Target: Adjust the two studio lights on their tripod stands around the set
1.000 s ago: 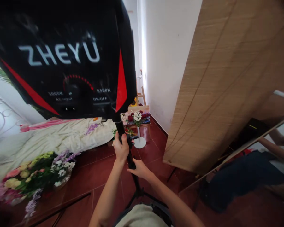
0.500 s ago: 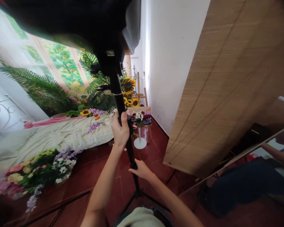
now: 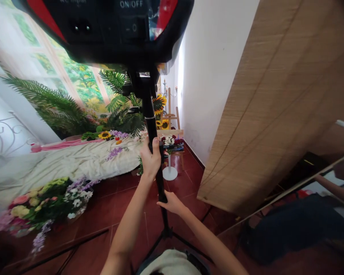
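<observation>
Glossy dark red floor tiles (image 3: 132, 208).

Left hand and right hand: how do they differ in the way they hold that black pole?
The left hand is higher, by the pole's collar; the right hand is lower, on the slimmer part. The left hand's thumb points up along the pole, while the right hand reaches in from the side. Both are bare and grip the same pole, below the lamp.
</observation>
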Tool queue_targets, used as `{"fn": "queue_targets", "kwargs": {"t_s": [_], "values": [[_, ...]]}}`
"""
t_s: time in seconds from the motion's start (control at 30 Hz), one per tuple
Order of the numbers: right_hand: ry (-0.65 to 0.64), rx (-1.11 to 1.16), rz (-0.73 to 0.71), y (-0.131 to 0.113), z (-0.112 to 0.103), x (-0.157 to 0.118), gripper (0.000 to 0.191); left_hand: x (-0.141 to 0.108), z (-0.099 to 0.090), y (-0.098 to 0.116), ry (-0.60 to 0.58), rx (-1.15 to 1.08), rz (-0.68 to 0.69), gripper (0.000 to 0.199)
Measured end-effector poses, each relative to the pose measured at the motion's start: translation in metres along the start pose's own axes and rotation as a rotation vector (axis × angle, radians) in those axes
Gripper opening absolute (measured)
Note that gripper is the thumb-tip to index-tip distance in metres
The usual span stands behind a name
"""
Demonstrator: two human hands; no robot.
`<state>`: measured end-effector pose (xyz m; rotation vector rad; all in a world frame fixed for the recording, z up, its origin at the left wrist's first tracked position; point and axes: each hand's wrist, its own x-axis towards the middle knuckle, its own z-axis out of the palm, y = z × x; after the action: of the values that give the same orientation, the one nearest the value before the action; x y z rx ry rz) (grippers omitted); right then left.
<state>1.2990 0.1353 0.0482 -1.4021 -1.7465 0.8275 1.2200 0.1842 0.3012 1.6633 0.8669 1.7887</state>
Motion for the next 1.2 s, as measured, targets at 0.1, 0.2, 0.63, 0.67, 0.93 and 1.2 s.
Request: {"fn": "queue_targets", "kwargs": {"t_s": [0.1, 0.2, 0.63, 0.67, 0.93, 1.2], "values": [[0.013, -0.025, -0.001, -0.002, 0.0, -0.001, 0.032, -0.002, -0.001, 0.001, 0.009, 0.045, 0.037, 0.04], [0.024, -0.053, 0.001, -0.005, -0.001, -0.002, 0.031, -0.004, -0.001, 0.001, 0.023, 0.078, 0.063, 0.039], [0.0, -0.14, 0.082, -0.006, -0.002, -0.014, 0.048, -0.009, -0.003, -0.012, 0.046, 0.126, 0.155, 0.041], [0.001, -0.107, 0.071, -0.003, -0.004, -0.019, 0.057, -0.009, -0.003, -0.013, 0.049, 0.129, 0.153, 0.041], [0.073, 0.195, 0.002, 0.029, -0.017, -0.067, 0.043, -0.011, -0.004, -0.011, 0.025, 0.123, 0.153, 0.04], [0.068, 0.187, 0.291, 0.026, -0.014, -0.051, 0.045, -0.01, -0.004, -0.01, 0.014, 0.111, 0.128, 0.044]]}}
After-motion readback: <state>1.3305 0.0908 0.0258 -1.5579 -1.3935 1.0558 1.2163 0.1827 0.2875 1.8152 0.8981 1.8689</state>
